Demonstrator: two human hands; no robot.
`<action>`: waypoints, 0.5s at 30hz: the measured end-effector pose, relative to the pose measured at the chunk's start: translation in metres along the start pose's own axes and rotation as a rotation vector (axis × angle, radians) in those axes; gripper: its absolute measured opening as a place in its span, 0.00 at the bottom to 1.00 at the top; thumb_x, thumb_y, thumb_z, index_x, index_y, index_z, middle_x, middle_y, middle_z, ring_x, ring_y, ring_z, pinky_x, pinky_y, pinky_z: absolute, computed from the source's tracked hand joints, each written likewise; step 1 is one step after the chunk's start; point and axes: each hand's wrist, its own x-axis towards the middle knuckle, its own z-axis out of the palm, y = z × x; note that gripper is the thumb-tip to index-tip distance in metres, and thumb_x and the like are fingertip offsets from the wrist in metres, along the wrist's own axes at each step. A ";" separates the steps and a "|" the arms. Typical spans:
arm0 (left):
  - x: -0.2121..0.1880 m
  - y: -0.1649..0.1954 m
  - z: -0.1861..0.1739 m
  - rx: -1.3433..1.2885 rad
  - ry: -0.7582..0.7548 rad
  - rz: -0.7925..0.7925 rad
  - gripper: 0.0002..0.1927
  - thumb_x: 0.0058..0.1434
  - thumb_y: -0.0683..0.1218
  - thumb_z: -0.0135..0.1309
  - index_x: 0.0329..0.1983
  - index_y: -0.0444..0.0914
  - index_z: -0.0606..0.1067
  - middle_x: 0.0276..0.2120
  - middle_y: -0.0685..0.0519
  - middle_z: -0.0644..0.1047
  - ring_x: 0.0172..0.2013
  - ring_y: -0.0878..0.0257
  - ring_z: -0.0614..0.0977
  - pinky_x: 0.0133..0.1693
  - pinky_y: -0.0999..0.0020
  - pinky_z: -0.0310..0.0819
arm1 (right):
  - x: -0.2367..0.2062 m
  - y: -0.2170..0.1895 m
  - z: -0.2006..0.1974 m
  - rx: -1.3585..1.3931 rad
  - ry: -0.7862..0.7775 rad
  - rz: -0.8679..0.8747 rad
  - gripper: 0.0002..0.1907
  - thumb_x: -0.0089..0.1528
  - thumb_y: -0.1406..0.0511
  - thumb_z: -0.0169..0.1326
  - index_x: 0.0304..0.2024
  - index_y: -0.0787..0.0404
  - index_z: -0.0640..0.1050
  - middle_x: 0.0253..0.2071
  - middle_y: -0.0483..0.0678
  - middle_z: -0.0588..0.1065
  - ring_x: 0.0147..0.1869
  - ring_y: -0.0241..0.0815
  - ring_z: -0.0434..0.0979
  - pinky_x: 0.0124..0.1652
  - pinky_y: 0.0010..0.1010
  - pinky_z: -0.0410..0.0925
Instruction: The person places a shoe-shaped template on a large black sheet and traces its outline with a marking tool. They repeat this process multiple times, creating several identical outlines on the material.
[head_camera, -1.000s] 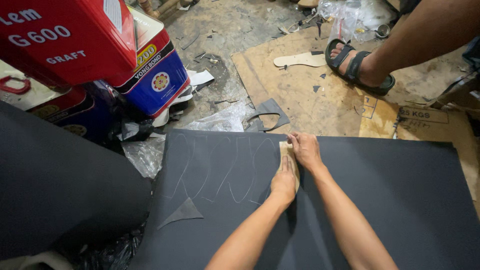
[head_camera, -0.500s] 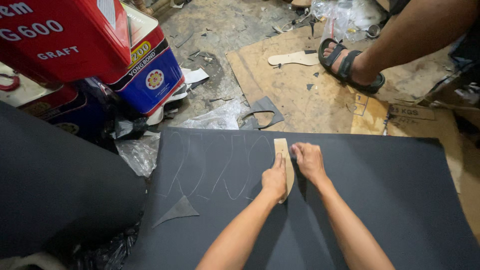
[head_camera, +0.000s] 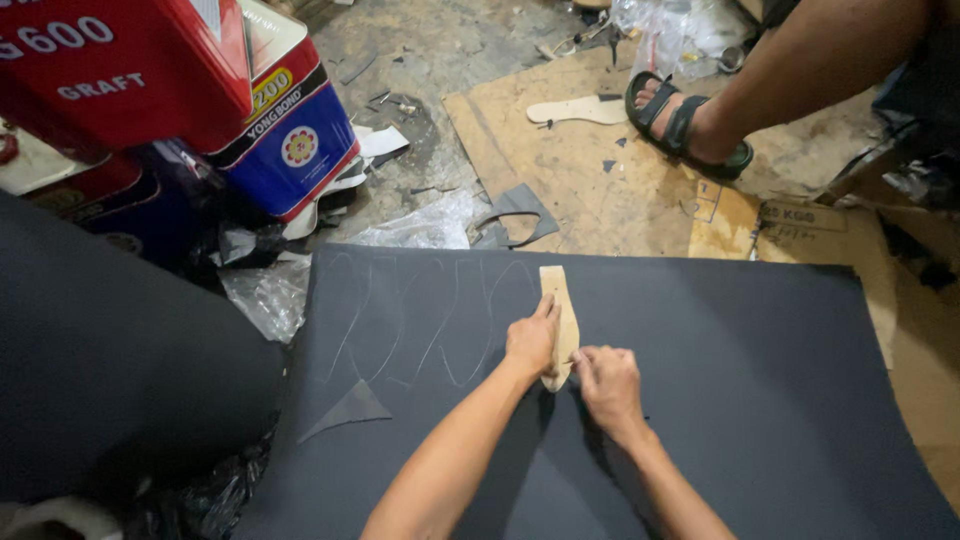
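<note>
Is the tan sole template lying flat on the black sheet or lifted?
Flat: the template lies on the black sheet, left hand pressing it, right hand at its near end.
</note>
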 end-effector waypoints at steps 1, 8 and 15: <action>-0.001 -0.001 -0.002 0.010 0.013 0.018 0.54 0.27 0.43 0.78 0.62 0.38 0.67 0.65 0.50 0.64 0.43 0.46 0.83 0.41 0.54 0.80 | 0.001 0.001 -0.002 0.025 -0.015 0.066 0.07 0.62 0.64 0.55 0.34 0.59 0.83 0.30 0.49 0.79 0.37 0.52 0.75 0.44 0.42 0.66; 0.013 -0.003 -0.021 0.102 0.126 0.099 0.33 0.32 0.42 0.75 0.45 0.41 0.76 0.58 0.53 0.71 0.40 0.48 0.85 0.38 0.54 0.81 | 0.005 -0.011 0.017 0.137 -0.037 -0.096 0.07 0.62 0.64 0.57 0.38 0.60 0.81 0.34 0.50 0.80 0.38 0.49 0.78 0.43 0.39 0.66; 0.007 0.003 -0.022 0.129 0.050 0.084 0.40 0.30 0.47 0.79 0.49 0.40 0.73 0.58 0.52 0.70 0.41 0.49 0.85 0.39 0.55 0.80 | -0.009 -0.023 -0.002 0.027 -0.197 -0.029 0.07 0.61 0.65 0.57 0.39 0.59 0.83 0.32 0.48 0.81 0.38 0.46 0.78 0.50 0.41 0.65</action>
